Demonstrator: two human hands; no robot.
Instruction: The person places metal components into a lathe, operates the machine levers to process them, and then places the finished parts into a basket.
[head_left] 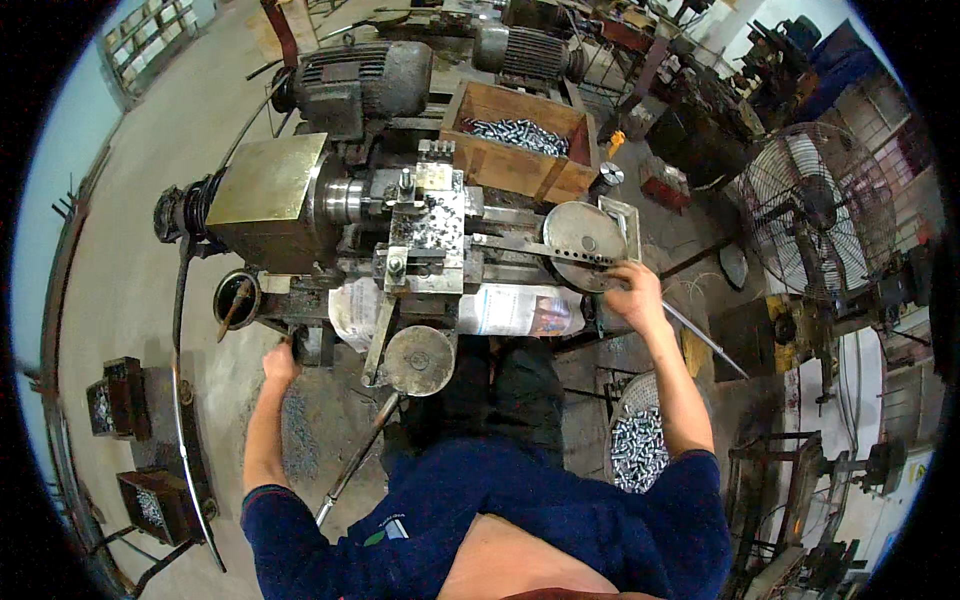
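Note:
A small lathe-like machine (425,215) stands in front of me, with a metal spindle at its left and a slide block at its middle. My right hand (634,296) is at the right end of a flat bar with holes (555,250), beside a round metal disc (583,235). Its fingers are bent together; whatever sits in them is too small to name. Low at the machine's left, my left hand (281,362) is closed next to a dark metal block (313,345), and its fingertips are hidden. Between my arms lies a second round disc (420,360) with a lever (360,455).
A wooden box (510,168) of small metal parts stands behind the machine. A round basket (640,440) of similar parts is by my right leg. A pot with a brush (237,300) hangs at left. Newspaper (520,309) covers the front edge; a large fan (815,210) stands right.

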